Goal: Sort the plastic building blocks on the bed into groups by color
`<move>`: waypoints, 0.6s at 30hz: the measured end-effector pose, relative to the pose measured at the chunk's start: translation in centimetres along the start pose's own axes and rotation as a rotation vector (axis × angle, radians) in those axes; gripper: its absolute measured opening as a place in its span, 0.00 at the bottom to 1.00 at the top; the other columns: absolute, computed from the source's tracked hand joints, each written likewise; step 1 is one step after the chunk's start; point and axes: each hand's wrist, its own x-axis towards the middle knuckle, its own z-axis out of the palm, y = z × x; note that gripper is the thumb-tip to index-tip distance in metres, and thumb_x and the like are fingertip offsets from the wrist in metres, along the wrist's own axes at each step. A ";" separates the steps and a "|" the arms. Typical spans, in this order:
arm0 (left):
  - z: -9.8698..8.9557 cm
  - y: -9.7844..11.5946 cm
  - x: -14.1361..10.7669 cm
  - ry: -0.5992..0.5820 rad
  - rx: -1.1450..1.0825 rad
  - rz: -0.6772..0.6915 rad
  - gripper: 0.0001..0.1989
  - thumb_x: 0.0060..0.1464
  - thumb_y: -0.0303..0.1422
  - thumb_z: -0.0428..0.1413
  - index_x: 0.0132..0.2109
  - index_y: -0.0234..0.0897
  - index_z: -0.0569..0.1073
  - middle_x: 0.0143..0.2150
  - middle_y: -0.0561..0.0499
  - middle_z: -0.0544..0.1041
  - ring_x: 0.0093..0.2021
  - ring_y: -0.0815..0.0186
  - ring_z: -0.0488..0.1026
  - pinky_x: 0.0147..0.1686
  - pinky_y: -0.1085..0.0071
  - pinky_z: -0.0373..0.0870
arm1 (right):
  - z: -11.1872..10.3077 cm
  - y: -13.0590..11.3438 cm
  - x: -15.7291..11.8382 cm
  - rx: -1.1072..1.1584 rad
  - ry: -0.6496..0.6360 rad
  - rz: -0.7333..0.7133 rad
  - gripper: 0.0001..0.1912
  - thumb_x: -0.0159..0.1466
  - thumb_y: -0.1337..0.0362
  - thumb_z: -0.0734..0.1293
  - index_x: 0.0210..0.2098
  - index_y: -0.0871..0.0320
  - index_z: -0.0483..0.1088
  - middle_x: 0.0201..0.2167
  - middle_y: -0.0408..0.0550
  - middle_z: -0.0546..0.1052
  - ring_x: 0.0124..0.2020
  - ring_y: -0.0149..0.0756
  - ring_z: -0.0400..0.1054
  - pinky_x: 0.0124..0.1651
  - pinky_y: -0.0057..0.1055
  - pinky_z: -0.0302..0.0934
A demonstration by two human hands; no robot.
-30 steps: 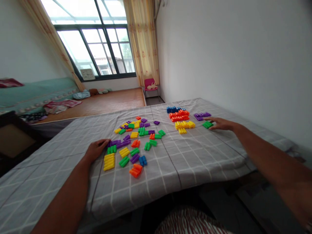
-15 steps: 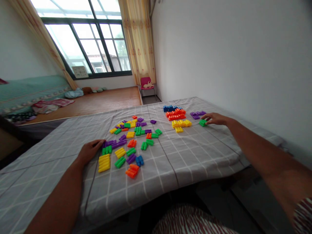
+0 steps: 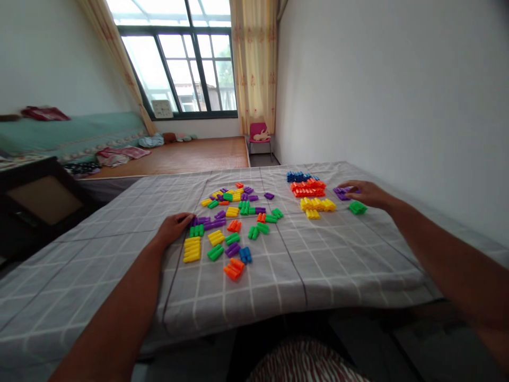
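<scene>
My left hand rests on the grey checked cloth, its fingertips touching the purple pieces at the left of a scattered group. My right hand is over the purple pieces at the right, fingers reaching onto them; whether it grips one is unclear. Just below that hand lies a green piece, not held. Left of it are sorted piles: blue, orange-red and yellow. Loose yellow, green, orange and blue pieces lie nearer me.
The cloth-covered table ends at a front edge near my lap. A white wall runs along the right. Beyond the table are a low wooden platform, a pink chair and a window.
My right hand has moved off the green piece, up to the purple pieces. The green piece now lies free. The view has turned left, and my left hand stays by the purple pieces.
</scene>
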 end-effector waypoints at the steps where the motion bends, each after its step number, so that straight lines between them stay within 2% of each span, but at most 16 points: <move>1: 0.1 -0.1 0.0 0.002 -0.009 0.007 0.30 0.49 0.56 0.48 0.44 0.37 0.80 0.45 0.47 0.81 0.46 0.56 0.75 0.45 0.68 0.69 | 1.0 -2.0 0.7 0.015 -0.012 -0.041 0.24 0.58 0.52 0.65 0.51 0.54 0.73 0.47 0.50 0.77 0.44 0.47 0.73 0.50 0.42 0.65; 6: 0.6 -0.8 0.0 0.000 -0.010 0.056 0.28 0.51 0.54 0.48 0.44 0.39 0.80 0.45 0.47 0.81 0.46 0.57 0.75 0.45 0.69 0.69 | 8.3 -12.5 4.7 0.086 -0.133 -0.336 0.16 0.61 0.59 0.64 0.46 0.56 0.75 0.43 0.48 0.79 0.40 0.39 0.73 0.45 0.35 0.66; 9: 0.7 -0.9 -0.2 0.005 -0.006 0.070 0.27 0.52 0.53 0.48 0.43 0.39 0.80 0.45 0.47 0.81 0.46 0.57 0.75 0.46 0.68 0.68 | 12.1 -17.4 7.3 0.066 -0.161 -0.419 0.14 0.61 0.66 0.64 0.45 0.56 0.74 0.42 0.48 0.79 0.38 0.37 0.73 0.44 0.33 0.66; 14: 0.6 -1.3 -0.4 -0.026 -0.087 0.115 0.25 0.54 0.50 0.49 0.45 0.38 0.79 0.45 0.47 0.81 0.46 0.58 0.75 0.46 0.67 0.69 | 16.0 -23.9 11.2 0.050 -0.175 -0.485 0.13 0.60 0.71 0.64 0.44 0.57 0.75 0.43 0.47 0.79 0.40 0.35 0.73 0.45 0.30 0.64; 18: 0.8 -2.0 -0.3 -0.044 -0.133 0.134 0.23 0.54 0.48 0.50 0.45 0.37 0.79 0.44 0.48 0.81 0.45 0.59 0.76 0.45 0.67 0.70 | 18.9 -29.2 12.2 0.093 -0.213 -0.622 0.12 0.63 0.69 0.63 0.45 0.59 0.75 0.43 0.49 0.79 0.41 0.35 0.72 0.45 0.29 0.63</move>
